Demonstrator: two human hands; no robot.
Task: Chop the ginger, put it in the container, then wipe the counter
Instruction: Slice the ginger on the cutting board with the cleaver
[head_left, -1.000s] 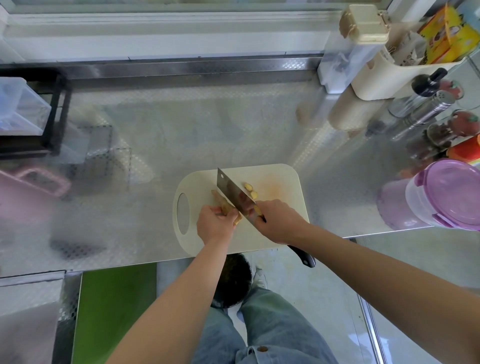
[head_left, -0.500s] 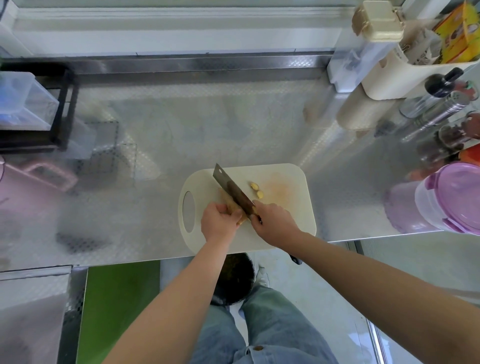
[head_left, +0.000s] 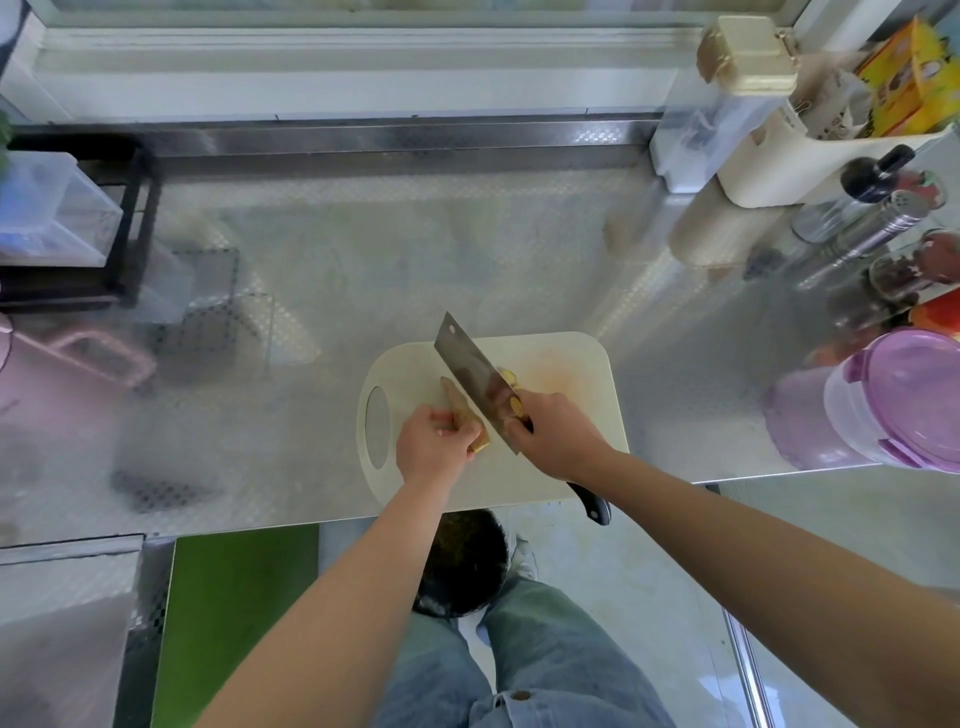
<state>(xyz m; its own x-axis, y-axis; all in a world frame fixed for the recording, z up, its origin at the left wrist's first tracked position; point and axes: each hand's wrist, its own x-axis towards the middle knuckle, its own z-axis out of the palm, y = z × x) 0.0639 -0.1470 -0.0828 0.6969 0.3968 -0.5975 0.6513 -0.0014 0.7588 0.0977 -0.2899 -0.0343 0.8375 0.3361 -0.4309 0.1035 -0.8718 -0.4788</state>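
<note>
Left hand (head_left: 434, 441): fingers curled down on the ginger (head_left: 457, 402), a knobbly tan root lying on the smooth, pale, round-cornered cutting board (head_left: 566, 374). Right hand (head_left: 556, 434): fingers clamped round the handle of the cleaver (head_left: 475, 374), whose broad rectangular steel blade is tilted just beside the left knuckles. Risks: the irregular root could roll under a chop and bring the edge onto the holding fingers, and the board, right at the front edge of the slick dimpled-steel tabletop (head_left: 363, 260), might slide. The purple-lidded translucent container (head_left: 914, 395) stands well apart, right.
</note>
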